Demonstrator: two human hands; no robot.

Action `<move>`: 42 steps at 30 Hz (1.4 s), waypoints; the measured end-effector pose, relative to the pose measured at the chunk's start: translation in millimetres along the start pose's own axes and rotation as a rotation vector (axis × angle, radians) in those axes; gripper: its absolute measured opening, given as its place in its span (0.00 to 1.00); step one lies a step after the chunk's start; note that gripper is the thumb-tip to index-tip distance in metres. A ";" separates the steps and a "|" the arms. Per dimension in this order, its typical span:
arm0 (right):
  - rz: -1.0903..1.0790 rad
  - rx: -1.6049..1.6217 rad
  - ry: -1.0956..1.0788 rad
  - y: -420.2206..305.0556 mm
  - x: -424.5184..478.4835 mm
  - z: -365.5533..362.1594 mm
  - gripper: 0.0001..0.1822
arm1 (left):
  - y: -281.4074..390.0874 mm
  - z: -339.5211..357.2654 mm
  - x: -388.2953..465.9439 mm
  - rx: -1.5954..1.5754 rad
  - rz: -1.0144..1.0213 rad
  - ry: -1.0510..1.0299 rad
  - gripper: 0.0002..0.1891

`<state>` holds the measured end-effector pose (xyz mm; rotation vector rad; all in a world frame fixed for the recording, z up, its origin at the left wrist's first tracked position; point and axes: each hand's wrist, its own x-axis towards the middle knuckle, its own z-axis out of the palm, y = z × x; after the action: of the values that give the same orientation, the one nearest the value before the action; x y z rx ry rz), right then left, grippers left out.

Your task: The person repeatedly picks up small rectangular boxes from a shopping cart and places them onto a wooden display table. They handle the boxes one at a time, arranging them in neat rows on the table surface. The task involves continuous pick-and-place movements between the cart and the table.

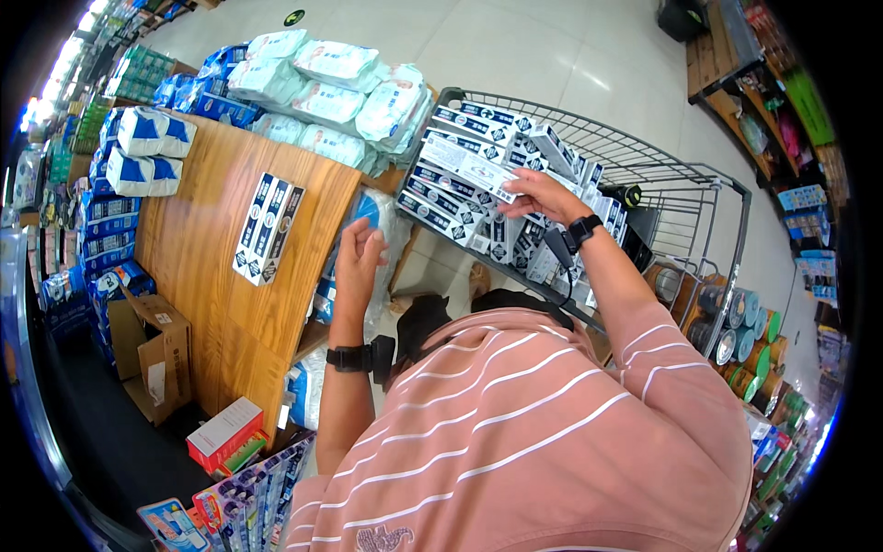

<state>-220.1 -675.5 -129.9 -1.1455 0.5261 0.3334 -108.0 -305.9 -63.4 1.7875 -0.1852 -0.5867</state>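
My right hand (541, 196) grips the end of a long narrow white carton (463, 163), thumb on top. The carton is over the shopping cart (690, 165), whose basket is filled with many similar dark-blue-and-white cartons (448, 214), some stacked in rows and others lying at angles. My left hand (360, 252) is held in the air beside the edge of the wooden table (200, 241). It holds nothing, and its fingers are loosely curled and apart. A small block of the same cartons (268, 228) lies side by side on that table.
Light-green soft packs (331, 96) are piled at the table's far end. White-and-blue packs (152, 148) stand at its left edge. An opened cardboard box (159, 352) and a red-and-white box (226, 431) are near the table. Round tins (731, 310) stand beyond the cart, at right.
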 end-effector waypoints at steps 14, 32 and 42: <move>-0.192 -0.221 -0.248 -59.5 -22.0 68.0 0.29 | 69.0 11.4 38.2 -0.302 -0.134 -0.115 0.31; -0.273 0.345 -0.234 -47.5 -2.7 76.7 0.23 | 47.5 7.9 22.3 -0.509 -0.044 -0.036 0.24; -0.088 0.105 -0.463 -60.5 -15.2 90.0 0.27 | 47.2 -5.1 25.4 -0.555 0.070 0.028 0.23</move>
<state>-181.9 -615.4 -46.8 -0.9468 0.0850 0.4732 -75.6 -326.3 -25.6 1.2455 -0.0560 -0.5020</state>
